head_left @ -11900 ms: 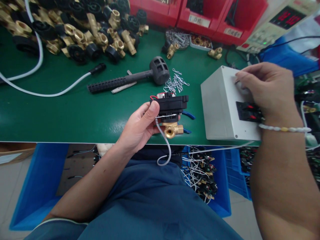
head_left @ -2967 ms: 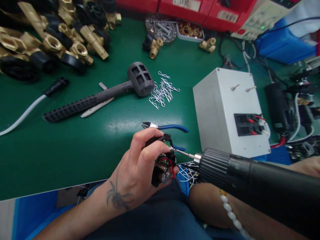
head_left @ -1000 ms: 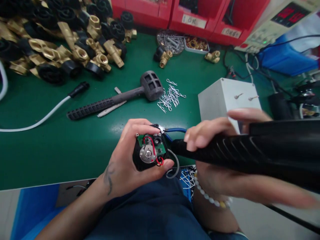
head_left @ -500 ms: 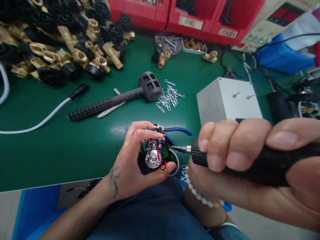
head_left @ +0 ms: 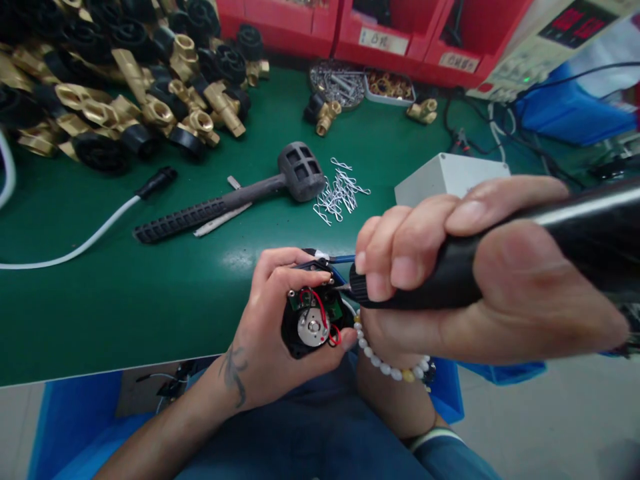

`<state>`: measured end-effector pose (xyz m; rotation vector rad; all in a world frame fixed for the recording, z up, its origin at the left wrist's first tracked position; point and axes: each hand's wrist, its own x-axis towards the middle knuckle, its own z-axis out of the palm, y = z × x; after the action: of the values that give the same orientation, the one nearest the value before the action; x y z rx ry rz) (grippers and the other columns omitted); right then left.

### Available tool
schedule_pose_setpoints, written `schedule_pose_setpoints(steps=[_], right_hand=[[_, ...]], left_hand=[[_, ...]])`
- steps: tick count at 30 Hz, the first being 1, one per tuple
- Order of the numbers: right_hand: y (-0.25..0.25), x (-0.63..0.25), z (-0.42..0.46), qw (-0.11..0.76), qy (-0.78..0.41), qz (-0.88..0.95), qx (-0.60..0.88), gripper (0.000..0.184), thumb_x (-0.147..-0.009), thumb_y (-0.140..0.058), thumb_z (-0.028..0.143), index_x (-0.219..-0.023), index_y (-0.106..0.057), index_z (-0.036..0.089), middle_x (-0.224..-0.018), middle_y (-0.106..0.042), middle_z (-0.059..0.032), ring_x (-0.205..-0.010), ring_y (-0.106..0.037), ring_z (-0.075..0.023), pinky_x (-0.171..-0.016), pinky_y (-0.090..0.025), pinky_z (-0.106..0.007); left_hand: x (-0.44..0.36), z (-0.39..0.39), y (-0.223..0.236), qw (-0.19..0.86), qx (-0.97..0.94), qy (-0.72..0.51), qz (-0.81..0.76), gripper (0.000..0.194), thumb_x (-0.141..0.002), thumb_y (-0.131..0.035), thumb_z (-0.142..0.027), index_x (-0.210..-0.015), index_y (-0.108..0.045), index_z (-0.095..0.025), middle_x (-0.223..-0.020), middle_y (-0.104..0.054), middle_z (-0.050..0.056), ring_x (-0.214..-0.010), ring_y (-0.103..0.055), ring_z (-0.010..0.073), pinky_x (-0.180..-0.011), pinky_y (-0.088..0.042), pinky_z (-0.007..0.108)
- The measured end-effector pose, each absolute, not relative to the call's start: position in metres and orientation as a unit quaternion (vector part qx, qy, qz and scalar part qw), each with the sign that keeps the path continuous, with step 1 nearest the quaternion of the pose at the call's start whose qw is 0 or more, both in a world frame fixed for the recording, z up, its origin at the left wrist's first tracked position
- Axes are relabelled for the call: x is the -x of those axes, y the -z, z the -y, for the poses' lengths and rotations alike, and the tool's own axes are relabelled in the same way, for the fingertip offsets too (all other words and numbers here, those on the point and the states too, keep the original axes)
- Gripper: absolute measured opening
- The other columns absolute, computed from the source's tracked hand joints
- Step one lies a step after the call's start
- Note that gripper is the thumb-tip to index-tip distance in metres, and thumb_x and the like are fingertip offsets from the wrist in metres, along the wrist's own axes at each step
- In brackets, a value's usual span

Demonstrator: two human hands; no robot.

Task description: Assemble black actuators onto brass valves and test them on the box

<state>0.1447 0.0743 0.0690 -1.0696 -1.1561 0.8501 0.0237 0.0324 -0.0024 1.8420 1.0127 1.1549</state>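
My left hand [head_left: 270, 313] is closed round a black housing that has a small round motor [head_left: 313, 327], red and black wires and a green circuit board inside. In my right hand [head_left: 425, 267] is a black electric screwdriver [head_left: 460, 270], its fingers wrapped round the body. The thin bit [head_left: 343, 288] reaches the upper right part of the housing; whether it touches a screw I cannot make out. Blue-handled pliers [head_left: 343, 259] lie behind the housing, partly covered by my right hand. A pale cable runs from the housing's right side.
A black mallet [head_left: 235, 197] lies across a utility knife, beside a pile of metal clips [head_left: 341, 193]. Brass valves [head_left: 150, 107] are heaped at the back left. Red bins [head_left: 385, 43] and a grey box [head_left: 445, 175] stand behind my right hand.
My right hand has brought the screwdriver left and its bit up to the housing. My left hand with the housing has shifted slightly right and down.
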Motion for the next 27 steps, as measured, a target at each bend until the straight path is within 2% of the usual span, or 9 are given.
schedule_pose_setpoints(steps=[3,9,14,19,27], right_hand=[[-0.061,-0.147,-0.076,0.680,-0.328,0.479,0.448,0.057,-0.087,-0.071,0.061,-0.078,-0.029,0.024,-0.046,-0.030,0.0113,-0.034,-0.034,-0.0083,-0.038,-0.037,-0.027],[-0.083,-0.160,-0.079,0.649,-0.399,0.422,0.491,0.060,-0.083,-0.078,0.052,-0.066,-0.030,0.021,-0.039,-0.032,0.0112,-0.030,-0.035,-0.0054,-0.033,-0.030,-0.026],[-0.080,-0.167,-0.091,0.691,-0.437,0.376,0.436,0.064,-0.088,-0.064,0.068,-0.059,-0.033,0.021,-0.040,-0.032,0.0090,-0.030,-0.035,-0.0035,-0.033,-0.029,-0.025],[-0.060,-0.167,-0.089,0.671,-0.480,0.413,0.386,0.065,-0.088,-0.053,0.080,-0.066,-0.034,0.021,-0.049,-0.036,0.0066,-0.036,-0.036,-0.0047,-0.034,-0.031,-0.025],[-0.056,-0.173,-0.091,0.618,-0.500,0.447,0.409,0.067,-0.088,-0.052,0.081,-0.067,-0.031,0.021,-0.052,-0.031,0.0049,-0.040,-0.035,-0.0052,-0.037,-0.035,-0.025]], left_hand=[[-0.025,-0.031,0.002,0.347,-0.719,-0.451,-0.400,0.048,-0.076,-0.080,-0.020,-0.116,-0.052,-0.024,-0.118,-0.054,0.007,-0.115,-0.057,0.0241,-0.096,-0.055,0.043],[-0.026,-0.031,0.004,0.334,-0.741,-0.452,-0.367,0.059,-0.074,-0.085,-0.026,-0.118,-0.046,-0.022,-0.118,-0.055,0.009,-0.112,-0.058,0.0231,-0.096,-0.055,0.041],[-0.028,-0.030,0.004,0.308,-0.762,-0.446,-0.355,0.056,-0.074,-0.085,-0.024,-0.110,-0.042,-0.022,-0.118,-0.053,0.011,-0.113,-0.058,0.0223,-0.096,-0.056,0.039],[-0.030,-0.029,0.001,0.298,-0.772,-0.434,-0.356,0.051,-0.077,-0.082,-0.022,-0.109,-0.043,-0.025,-0.117,-0.054,0.010,-0.110,-0.059,0.0220,-0.090,-0.059,0.039],[-0.030,-0.030,-0.001,0.290,-0.787,-0.417,-0.351,0.048,-0.078,-0.079,-0.022,-0.111,-0.043,-0.024,-0.117,-0.056,0.010,-0.110,-0.060,0.0238,-0.088,-0.060,0.041]])
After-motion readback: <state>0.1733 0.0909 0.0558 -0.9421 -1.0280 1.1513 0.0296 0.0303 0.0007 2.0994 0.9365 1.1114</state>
